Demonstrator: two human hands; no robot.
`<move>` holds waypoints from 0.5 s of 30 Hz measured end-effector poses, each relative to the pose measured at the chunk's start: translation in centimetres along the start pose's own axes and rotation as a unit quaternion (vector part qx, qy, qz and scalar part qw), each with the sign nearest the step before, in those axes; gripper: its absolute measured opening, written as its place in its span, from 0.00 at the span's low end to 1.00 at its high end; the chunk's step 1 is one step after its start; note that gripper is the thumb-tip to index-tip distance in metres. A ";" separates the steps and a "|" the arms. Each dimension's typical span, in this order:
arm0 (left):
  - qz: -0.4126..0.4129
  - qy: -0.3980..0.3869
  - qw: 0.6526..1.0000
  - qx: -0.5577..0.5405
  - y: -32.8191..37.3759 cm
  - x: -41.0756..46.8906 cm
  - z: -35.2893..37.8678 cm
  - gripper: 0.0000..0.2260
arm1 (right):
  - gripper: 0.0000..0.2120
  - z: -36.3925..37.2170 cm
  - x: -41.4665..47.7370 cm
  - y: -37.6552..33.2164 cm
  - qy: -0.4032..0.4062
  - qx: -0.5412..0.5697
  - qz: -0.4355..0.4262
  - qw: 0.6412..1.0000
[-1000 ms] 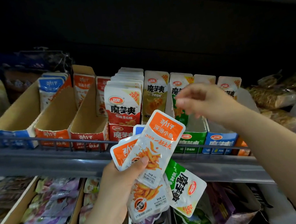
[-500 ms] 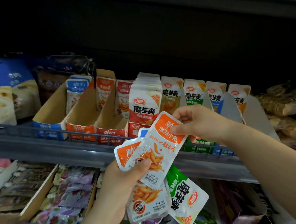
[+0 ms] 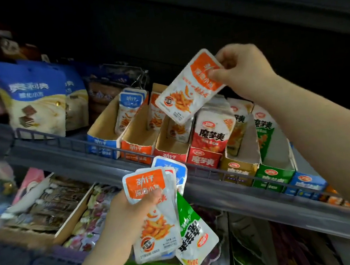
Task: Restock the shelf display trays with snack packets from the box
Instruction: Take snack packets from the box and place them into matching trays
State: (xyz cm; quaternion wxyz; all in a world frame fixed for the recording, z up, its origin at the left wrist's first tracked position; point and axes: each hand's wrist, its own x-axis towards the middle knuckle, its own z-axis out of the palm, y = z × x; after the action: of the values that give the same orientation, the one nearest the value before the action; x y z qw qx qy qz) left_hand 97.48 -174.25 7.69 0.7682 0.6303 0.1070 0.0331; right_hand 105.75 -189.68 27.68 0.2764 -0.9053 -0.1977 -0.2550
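My right hand point(image 3: 241, 69) pinches the top of an orange-and-white snack packet point(image 3: 184, 90) and holds it tilted in the air above the orange display tray point(image 3: 137, 145) and the red display tray point(image 3: 172, 152). My left hand point(image 3: 127, 217) grips a fanned bunch of packets point(image 3: 155, 216) below the shelf rail: orange ones in front, a blue one behind, a green one point(image 3: 194, 238) hanging lower right. A blue tray point(image 3: 103, 139) at the left holds a few blue packets. The box is not in view.
Right of the red tray stand fuller red point(image 3: 204, 157), yellow point(image 3: 238, 166), green point(image 3: 273, 173) and blue point(image 3: 307, 183) trays. Large blue bags point(image 3: 34, 99) stand at the shelf's left. A grey wire rail point(image 3: 218, 184) fronts the shelf. The lower shelf holds cardboard trays of mixed sweets point(image 3: 48, 210).
My right hand took the front orange packet from the bunch and lifted it up and right, above the trays. The view has shifted left.
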 end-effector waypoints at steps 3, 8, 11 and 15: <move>0.002 0.021 1.000 -0.004 0.2 0.6 -0.9 0.08 | 0.09 2.8 2.9 -0.3 -0.035 -0.066 -0.009 0.997; 0.018 0.032 0.999 0.030 -0.1 1.6 -1.9 0.08 | 0.10 7.2 6.3 0.1 -0.070 -0.108 0.044 0.991; 0.034 0.049 0.998 0.035 -0.1 2.3 -2.3 0.05 | 0.11 8.5 7.6 -0.3 -0.065 -0.097 0.037 0.992; 0.062 0.054 0.997 0.016 0.1 3.1 -3.2 0.03 | 0.13 9.6 9.3 -0.5 -0.090 -0.149 0.021 0.985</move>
State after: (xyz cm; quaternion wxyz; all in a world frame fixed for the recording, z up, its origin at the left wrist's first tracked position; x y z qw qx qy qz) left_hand 99.89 -170.60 6.80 0.7474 0.6454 0.1100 0.1125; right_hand 116.26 -181.49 26.35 0.1249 -0.9595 -0.1624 -0.1932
